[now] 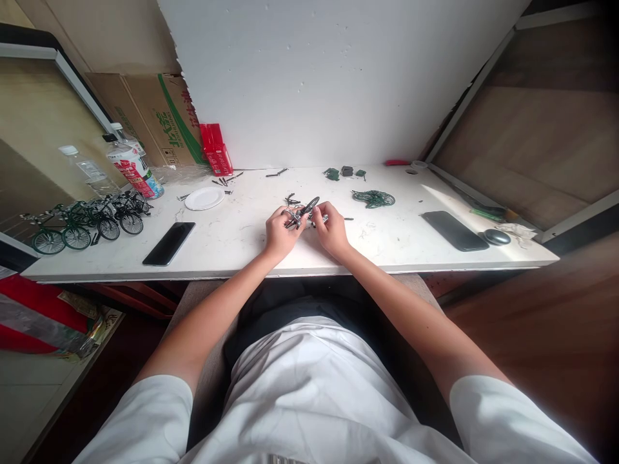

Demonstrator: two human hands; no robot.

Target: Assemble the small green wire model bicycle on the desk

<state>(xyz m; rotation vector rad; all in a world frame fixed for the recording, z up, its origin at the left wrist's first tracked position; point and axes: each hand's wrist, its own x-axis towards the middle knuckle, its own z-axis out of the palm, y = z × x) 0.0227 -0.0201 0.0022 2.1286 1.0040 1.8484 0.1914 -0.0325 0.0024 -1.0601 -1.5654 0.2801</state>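
My left hand (282,233) is closed around a small black and silver model bicycle (293,221) above the white table, near its front edge. A dark spoked wheel (310,205) stands up at its right side. My right hand (333,229) pinches at the wheel side of the same model, thumb and fingertips together. Fingers cover much of the model, so I cannot tell whether the wheel is fitted to it. Small dark parts (291,199) lie just behind my hands. To the right is a flat bundle of green bicycle parts (373,198).
Several finished model bicycles (76,236) stand at the left, before plastic bottles (135,169). Phones (169,243) (454,231) lie on both sides, a mouse (497,237) at right. A white paper plate (204,198), red box (216,151) and green pieces (332,174) are farther back.
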